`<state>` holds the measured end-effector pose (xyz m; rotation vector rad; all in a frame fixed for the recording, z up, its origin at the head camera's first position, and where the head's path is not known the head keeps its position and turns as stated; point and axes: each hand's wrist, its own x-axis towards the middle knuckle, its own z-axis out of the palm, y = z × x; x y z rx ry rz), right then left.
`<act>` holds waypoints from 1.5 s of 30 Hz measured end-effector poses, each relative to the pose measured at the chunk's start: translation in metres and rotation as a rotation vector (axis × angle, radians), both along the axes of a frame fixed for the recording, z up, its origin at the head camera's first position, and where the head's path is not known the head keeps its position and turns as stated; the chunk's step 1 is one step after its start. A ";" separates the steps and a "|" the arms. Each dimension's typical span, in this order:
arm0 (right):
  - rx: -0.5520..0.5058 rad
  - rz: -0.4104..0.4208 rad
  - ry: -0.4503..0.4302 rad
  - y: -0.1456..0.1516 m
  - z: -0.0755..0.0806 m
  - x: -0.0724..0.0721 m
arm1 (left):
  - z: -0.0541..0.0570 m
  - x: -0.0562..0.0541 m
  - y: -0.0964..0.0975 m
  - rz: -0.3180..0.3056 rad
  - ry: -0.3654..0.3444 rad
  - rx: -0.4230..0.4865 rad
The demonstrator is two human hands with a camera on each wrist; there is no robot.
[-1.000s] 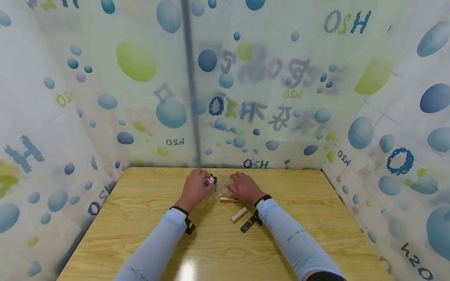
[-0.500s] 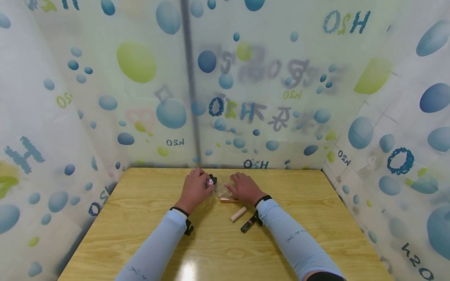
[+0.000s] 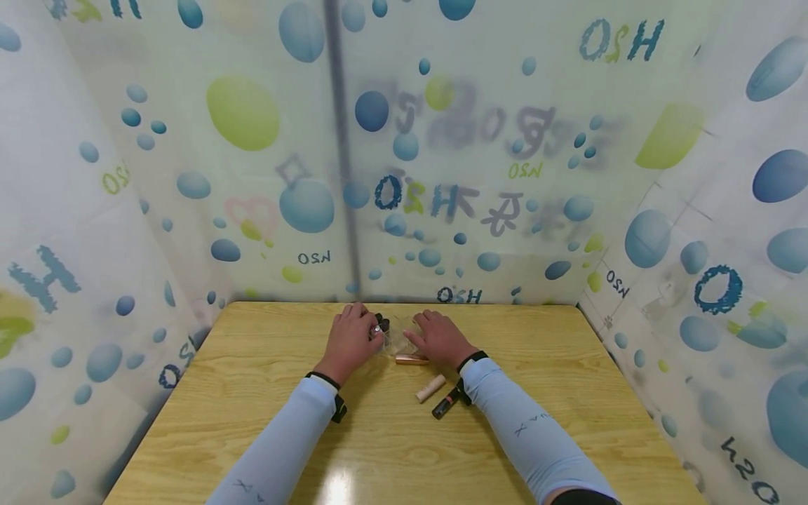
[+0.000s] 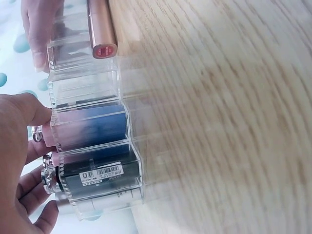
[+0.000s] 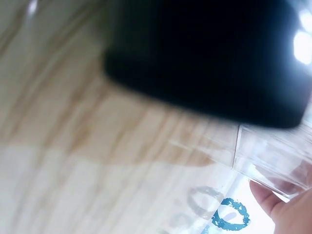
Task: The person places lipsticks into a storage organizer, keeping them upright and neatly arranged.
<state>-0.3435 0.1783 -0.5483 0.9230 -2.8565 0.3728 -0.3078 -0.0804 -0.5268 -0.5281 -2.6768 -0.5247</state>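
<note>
A clear, stepped lipstick organizer stands near the table's back edge. At its left end, my left hand has thumb and fingers curled about the crystal-like top of a pink lipstick tube. This tube stands in a compartment, its lower part looking blue through the plastic. Beside it sits a dark tube with a white barcode label. My right hand grips the organizer's right end, thumb in front. Just before the organizer lies a copper lipstick tube. Fingertips behind the plastic are partly hidden.
A beige tube and a black tube lie on the wooden table, close to my right wrist. A dark blurred object fills much of the right wrist view. A patterned curtain hangs behind the table.
The shiny top at my left fingers has sunk lower toward the organizer. The beige tube has shifted very slightly. My right hand stays in place.
</note>
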 end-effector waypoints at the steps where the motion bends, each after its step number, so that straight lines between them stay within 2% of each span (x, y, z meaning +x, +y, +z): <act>1: -0.003 0.001 0.000 0.000 0.000 0.000 | 0.000 0.000 0.000 0.000 -0.002 0.001; 8: -0.001 -0.005 0.012 0.000 -0.005 -0.003 | -0.001 -0.002 -0.002 0.001 -0.015 -0.009; 14: -0.008 -0.005 0.003 -0.001 -0.002 -0.002 | 0.004 -0.004 -0.006 -0.014 -0.022 0.020; 21: 0.004 -0.011 0.010 -0.001 -0.002 -0.003 | 0.005 -0.008 -0.018 -0.044 -0.002 0.075; 25: 0.013 -0.015 0.003 -0.001 -0.004 -0.004 | 0.002 -0.012 -0.028 -0.025 -0.025 0.088; 28: 0.009 -0.015 0.003 -0.001 -0.005 -0.004 | 0.002 -0.014 -0.033 -0.017 -0.060 0.085; 31: 0.000 -0.015 0.004 -0.001 -0.004 -0.003 | 0.004 -0.017 -0.037 -0.037 -0.114 0.090; 33: -0.005 -0.015 -0.003 -0.001 -0.003 -0.002 | 0.002 -0.020 -0.040 -0.058 -0.174 0.115; 37: -0.009 -0.013 -0.014 -0.001 -0.002 -0.001 | -0.006 -0.028 -0.045 -0.078 -0.341 0.202; 40: -0.004 -0.008 -0.025 -0.002 0.000 0.000 | -0.010 -0.032 -0.048 -0.109 -0.423 0.257; 45: 0.016 -0.013 -0.020 -0.001 0.001 0.001 | -0.010 -0.036 -0.048 -0.173 -0.446 0.264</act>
